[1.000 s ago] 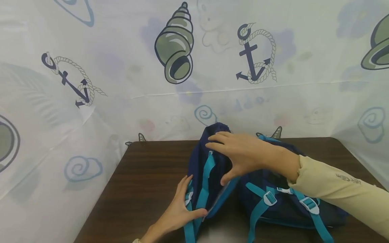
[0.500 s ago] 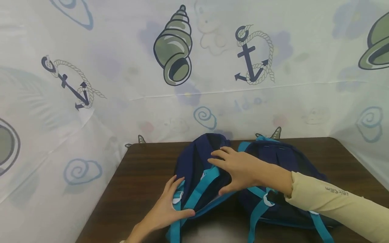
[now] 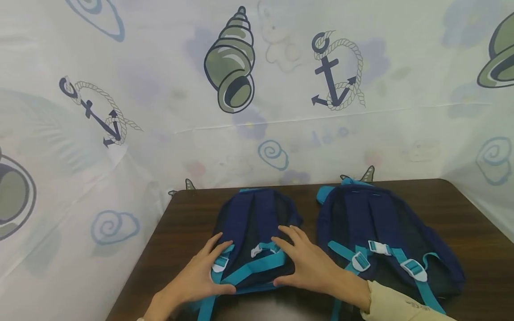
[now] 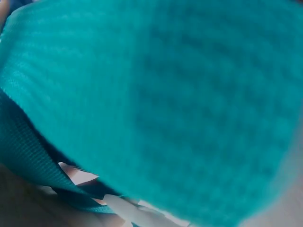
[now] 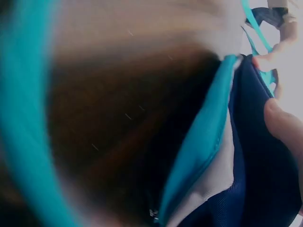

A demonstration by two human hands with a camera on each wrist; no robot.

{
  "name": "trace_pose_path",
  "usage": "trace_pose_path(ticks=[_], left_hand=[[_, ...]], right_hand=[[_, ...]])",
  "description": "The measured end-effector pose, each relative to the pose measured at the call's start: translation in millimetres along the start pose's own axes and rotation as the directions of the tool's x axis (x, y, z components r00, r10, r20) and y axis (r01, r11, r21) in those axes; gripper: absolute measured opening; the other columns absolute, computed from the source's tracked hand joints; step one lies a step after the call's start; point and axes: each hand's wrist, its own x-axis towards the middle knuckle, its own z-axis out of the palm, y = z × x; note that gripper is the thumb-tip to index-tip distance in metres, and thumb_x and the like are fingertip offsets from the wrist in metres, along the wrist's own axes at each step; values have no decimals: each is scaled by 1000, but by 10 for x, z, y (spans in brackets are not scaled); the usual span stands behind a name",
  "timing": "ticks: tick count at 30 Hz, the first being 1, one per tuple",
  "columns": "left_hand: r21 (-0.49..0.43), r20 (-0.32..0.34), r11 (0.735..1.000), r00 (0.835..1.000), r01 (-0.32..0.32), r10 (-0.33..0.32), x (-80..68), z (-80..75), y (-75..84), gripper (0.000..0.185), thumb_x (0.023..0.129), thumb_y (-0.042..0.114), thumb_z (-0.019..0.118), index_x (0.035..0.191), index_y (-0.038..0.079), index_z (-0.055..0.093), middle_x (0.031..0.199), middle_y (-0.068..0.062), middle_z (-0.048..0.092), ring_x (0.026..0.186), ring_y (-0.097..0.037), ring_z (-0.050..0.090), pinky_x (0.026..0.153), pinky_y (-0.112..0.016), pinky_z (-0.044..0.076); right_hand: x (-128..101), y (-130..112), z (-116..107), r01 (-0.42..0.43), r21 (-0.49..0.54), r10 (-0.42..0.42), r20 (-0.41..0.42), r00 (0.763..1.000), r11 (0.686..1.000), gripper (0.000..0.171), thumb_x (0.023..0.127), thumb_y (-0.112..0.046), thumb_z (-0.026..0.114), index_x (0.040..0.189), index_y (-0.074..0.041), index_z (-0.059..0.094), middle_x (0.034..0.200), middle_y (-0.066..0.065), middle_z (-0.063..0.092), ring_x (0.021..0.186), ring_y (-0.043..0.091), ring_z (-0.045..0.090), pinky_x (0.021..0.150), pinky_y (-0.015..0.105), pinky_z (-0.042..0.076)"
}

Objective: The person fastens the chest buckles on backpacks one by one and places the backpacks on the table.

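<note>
A: What are the hands on?

B: Both rest on the left navy fabric backpack with teal straps (image 3: 257,223), which lies flat, strap side up, on the dark brown wooden table (image 3: 188,214). The left hand (image 3: 196,278) lies on its near left corner, fingers spread and fairly straight across the cloth and a teal webbing strap (image 3: 249,269), thumb at the near edge. It presses; it is not clenched round anything.

A: And the right hand?

B: The right hand (image 3: 309,265) lies flat on the near right part of the same bag, fingers straight and fanned toward a white plastic buckle (image 3: 259,250), thumb along the near edge. It is relaxed and flat as well, holding nothing. A beige sleeve (image 3: 397,305) covers that forearm.

A: Is there anything else on the table?

B: A second navy backpack with teal straps and white buckles (image 3: 381,236) lies just beside the first, to its right, with a narrow strip of table between them. It is also strap side up, and neither hand touches it.

A: What is behind the table?

B: A pale printed curtain (image 3: 160,111) with anchors, shells and spirals hangs behind it and at both sides.

A: Do the wrist cameras help?

B: Barely. The left wrist view is filled by blurred teal webbing (image 4: 156,104). The right wrist view shows a teal edge (image 5: 199,146) against navy cloth, with a fingertip (image 5: 284,125) on it.
</note>
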Motion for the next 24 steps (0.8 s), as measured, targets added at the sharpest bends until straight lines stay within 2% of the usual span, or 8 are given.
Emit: trace_pose_path(ticks=[5,8,14,18,21,24], left_hand=[[57,-25,998,1000,-14,16,-3,21,27,97,56,74,62,138,41,24,150,4,10,129,-36,30,87,-72,25],[77,-28,997,999,-14,16,-2,35,31,97,56,74,62,139,40,24,151,4,10,130,-36,28,87,-73,24],[126,-19,992,1000,-16,19,-6,29,10,98,55,74,62,139,39,25,150,3,11,133,-31,23,87,-71,26],[139,-15,990,1000,-21,23,-7,19,2,99,54,74,63,139,38,26,151,2,11,134,-31,21,89,-70,26],[132,-9,991,1000,-15,17,-5,12,6,96,57,75,60,139,38,25,151,1,12,134,-32,21,90,-70,25],[79,-26,997,1000,13,-11,-11,-50,-2,88,63,72,57,138,38,26,150,1,15,132,-34,26,89,-69,26]], right_hand=[[-57,37,118,32,-2,-32,-26,999,999,86,66,-67,60,135,-20,40,145,6,23,132,37,23,73,37,52],[-87,48,175,27,-12,-27,-22,999,1000,85,67,-64,62,136,-21,38,145,6,23,132,38,21,74,39,51],[-132,45,306,20,-31,-20,-23,1000,999,85,68,-65,61,138,-24,34,146,7,20,133,37,17,72,35,51],[-148,42,353,16,-37,-17,-21,1000,999,86,69,-64,61,139,-24,31,146,9,20,134,39,15,75,38,51],[-179,51,358,14,-35,-14,12,1000,999,87,71,-64,59,142,-26,25,147,10,16,134,40,11,75,39,51],[-199,71,261,38,-8,-37,102,994,999,85,75,-64,53,143,-28,17,149,9,12,135,42,7,78,44,50]])
